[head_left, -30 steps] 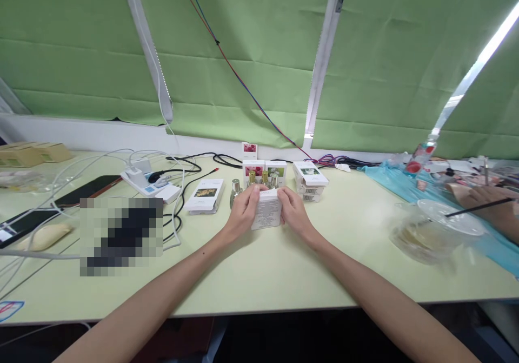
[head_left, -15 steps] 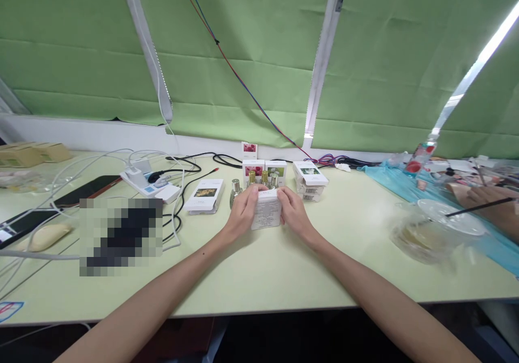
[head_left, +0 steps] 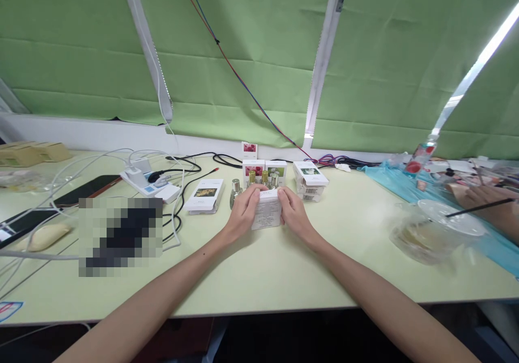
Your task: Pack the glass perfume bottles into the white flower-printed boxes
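Green blinds back the pale bench [head_left: 259, 276], where a white carton [head_left: 266, 210], seemingly printed, is clamped between left hand [head_left: 242, 211] and right hand [head_left: 294, 212] before small bottles [head_left: 263, 179].

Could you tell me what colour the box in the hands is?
The box is white; head view.

Single head view, forward-down, table [head_left: 259, 276] near

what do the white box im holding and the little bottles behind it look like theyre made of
The white box, gripped between the left hand and right hand, looks like matte printed cardboard: flat faces, crisp folded edges, fine print. The small bottles seem clear glass with shiny metallic caps; at this size, clear plastic cannot be ruled out.
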Tool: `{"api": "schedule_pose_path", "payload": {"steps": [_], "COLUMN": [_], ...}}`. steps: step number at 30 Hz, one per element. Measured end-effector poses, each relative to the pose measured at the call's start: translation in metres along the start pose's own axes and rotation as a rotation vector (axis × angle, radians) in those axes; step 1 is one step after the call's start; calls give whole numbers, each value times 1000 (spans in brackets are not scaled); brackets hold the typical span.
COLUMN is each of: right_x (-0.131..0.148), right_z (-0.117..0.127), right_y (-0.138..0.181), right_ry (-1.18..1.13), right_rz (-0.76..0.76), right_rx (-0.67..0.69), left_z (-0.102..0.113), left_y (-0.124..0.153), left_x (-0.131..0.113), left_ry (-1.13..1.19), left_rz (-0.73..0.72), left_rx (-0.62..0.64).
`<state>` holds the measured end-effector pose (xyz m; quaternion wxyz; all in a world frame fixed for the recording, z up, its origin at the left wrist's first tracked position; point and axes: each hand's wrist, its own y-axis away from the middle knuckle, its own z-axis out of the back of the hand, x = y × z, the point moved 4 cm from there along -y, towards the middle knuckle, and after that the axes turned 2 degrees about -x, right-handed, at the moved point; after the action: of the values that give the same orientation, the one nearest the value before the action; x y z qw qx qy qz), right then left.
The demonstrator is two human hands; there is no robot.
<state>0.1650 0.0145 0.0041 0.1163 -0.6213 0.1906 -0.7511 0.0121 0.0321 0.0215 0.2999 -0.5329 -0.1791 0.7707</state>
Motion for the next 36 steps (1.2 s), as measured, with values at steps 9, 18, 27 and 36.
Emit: {"api": "schedule_pose_path", "payload": {"steps": [9,18,27,36], "right_x": [-3,-2,-1,-3], "right_z": [-1,-1,-1,-1], "right_y": [-1,-1,0,-1], "right_ry": [18,27,30,36], "right_rz": [16,15,9,11], "right_rx": [-6,-5,-4,-8], "left_z": [0,0,-1,-1], "left_y": [1,1,1,1], "left_x": [2,-2,-1,-3], "left_ry": [-4,-38,-36,-29], "left_rz": [-12,-14,-26,-22], "left_rx": [-2,-6,-11,-8]}}
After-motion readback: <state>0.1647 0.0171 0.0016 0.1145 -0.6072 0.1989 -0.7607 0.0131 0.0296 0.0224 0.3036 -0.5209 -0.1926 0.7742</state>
